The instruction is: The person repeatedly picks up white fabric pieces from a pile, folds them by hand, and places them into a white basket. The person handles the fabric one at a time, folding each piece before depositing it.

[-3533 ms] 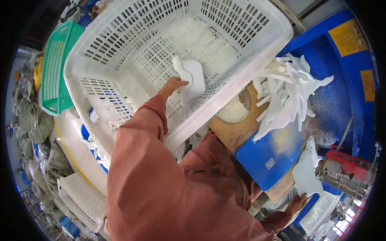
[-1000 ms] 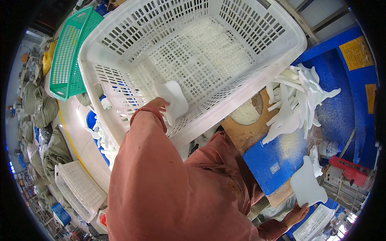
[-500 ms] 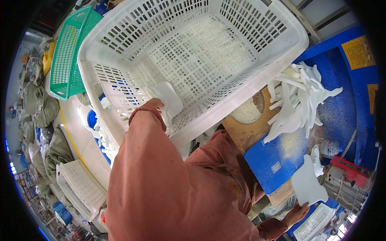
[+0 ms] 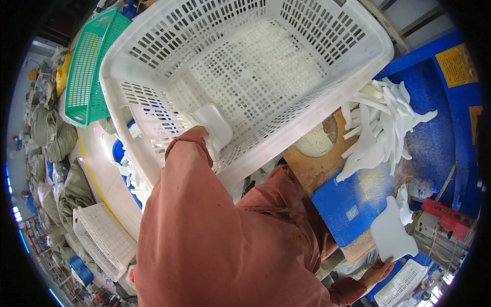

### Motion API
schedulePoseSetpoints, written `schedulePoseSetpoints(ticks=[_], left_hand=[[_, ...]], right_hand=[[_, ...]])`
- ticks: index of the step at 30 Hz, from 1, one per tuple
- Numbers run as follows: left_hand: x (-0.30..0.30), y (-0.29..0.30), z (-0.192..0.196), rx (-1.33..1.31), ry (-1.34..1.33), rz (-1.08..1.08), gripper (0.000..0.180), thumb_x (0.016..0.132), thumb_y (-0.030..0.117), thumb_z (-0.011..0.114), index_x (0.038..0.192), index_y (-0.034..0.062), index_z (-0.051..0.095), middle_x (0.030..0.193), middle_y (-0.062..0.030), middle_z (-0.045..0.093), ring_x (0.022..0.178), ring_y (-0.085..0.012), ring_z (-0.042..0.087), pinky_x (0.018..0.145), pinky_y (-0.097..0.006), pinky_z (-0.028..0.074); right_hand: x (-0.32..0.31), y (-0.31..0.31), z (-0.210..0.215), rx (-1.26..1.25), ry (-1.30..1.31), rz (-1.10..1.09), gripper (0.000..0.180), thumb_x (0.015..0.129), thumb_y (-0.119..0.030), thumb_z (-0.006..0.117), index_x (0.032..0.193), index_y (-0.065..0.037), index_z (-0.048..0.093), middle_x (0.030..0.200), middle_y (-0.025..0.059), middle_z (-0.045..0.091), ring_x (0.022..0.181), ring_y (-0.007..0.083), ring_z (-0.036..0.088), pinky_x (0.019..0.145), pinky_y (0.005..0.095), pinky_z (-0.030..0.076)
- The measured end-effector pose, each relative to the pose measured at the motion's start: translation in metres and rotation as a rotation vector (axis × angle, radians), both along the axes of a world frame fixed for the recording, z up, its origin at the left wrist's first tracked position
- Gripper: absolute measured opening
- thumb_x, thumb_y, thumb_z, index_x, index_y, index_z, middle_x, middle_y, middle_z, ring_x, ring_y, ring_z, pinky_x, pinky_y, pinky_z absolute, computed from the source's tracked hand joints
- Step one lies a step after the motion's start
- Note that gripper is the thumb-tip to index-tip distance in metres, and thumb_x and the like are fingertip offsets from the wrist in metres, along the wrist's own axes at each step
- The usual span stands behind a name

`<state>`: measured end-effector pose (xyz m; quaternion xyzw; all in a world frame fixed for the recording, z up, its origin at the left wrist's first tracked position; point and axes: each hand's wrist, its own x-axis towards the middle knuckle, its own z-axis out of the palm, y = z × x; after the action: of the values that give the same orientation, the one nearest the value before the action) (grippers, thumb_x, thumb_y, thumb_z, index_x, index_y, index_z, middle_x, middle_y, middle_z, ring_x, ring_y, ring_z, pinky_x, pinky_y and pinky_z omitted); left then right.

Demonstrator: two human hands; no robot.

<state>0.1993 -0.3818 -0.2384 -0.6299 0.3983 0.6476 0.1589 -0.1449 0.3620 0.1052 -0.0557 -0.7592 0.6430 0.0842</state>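
Since the earliest frame, the slabs [image 4: 217,122] have shifted along the crate's near wall toward its seven o'clock corner, and the left hand [image 4: 197,134] has gone with them. From half a second ago to now, almost nothing has changed.

The left hand is inside the crate [image 4: 286,142], at ten o'clock of the view's centre, against the slabs' left edge. Sleeve and slabs hide most of its fingers, so I cannot tell whether it grips. At least two slabs seem to overlap there; the count is unclear.

The right hand [image 4: 378,271], between four and five o'clock, is closed on the lower edge of a white panel [image 4: 393,233], well apart from the crate.

A heap [image 4: 381,123] of long, curved white pieces lies toward three o'clock, outside the crate.

As I judge it, the filling is at an early stage: only those slabs lie in one corner, over a white-dusted floor, and the panel is not in yet.
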Motion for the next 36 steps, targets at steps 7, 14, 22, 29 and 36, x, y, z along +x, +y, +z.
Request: schedulePoseSetpoints(ticks=[7,14,22,29,36], left_hand=[[-0.002,0.0,-0.002,0.003,-0.004,-0.008,0.039,0.096,0.022,0.072,0.129,0.0041,0.059,0.121,-0.0127,0.061,0.116,-0.0347,0.061,0.093,-0.056,0.054],[-0.002,0.004,-0.002,-0.002,-0.007,-0.007,0.039,0.096,0.022,0.072,0.129,0.0041,0.059,0.12,-0.0127,0.062,0.115,-0.0346,0.061,0.092,-0.054,0.054],[-0.008,0.002,-0.001,-0.012,-0.014,-0.018,0.039,0.096,0.022,0.072,0.128,0.0041,0.059,0.118,-0.0126,0.062,0.115,-0.0344,0.061,0.092,-0.053,0.054],[-0.011,-0.01,-0.019,-0.019,-0.033,-0.033,0.039,0.096,0.022,0.073,0.128,0.0041,0.059,0.117,-0.0126,0.063,0.114,-0.0342,0.062,0.092,-0.052,0.054],[-0.027,-0.014,-0.025,-0.007,0.029,-0.011,0.04,0.096,0.024,0.073,0.128,0.0037,0.059,0.117,-0.0129,0.063,0.113,-0.0335,0.063,0.092,-0.05,0.054]], right_hand=[[-0.003,0.006,-0.004,-0.01,0.011,-0.004,0.028,0.105,-0.021,0.064,0.124,0.0,0.059,0.124,0.0127,0.064,0.11,0.0226,0.064,0.092,0.0334,0.056],[-0.003,0.012,-0.007,0.07,-0.001,-0.062,0.035,0.106,-0.023,0.061,0.13,0.003,0.057,0.128,0.0145,0.062,0.116,0.0238,0.061,0.096,0.0361,0.053],[-0.009,0.021,-0.015,-0.011,-0.002,-0.009,0.037,0.106,-0.023,0.064,0.131,0.003,0.057,0.126,0.0158,0.062,0.116,0.0256,0.062,0.097,0.0375,0.053],[-0.011,0.027,-0.022,0.027,-0.006,-0.034,0.029,0.105,-0.022,0.065,0.122,0.001,0.06,0.122,0.0137,0.065,0.111,0.023,0.064,0.093,0.035,0.055],[-0.012,0.028,-0.031,-0.037,-0.002,-0.051,0.023,0.104,-0.021,0.066,0.119,-0.004,0.063,0.116,0.0107,0.069,0.101,0.0181,0.068,0.082,0.029,0.059]])
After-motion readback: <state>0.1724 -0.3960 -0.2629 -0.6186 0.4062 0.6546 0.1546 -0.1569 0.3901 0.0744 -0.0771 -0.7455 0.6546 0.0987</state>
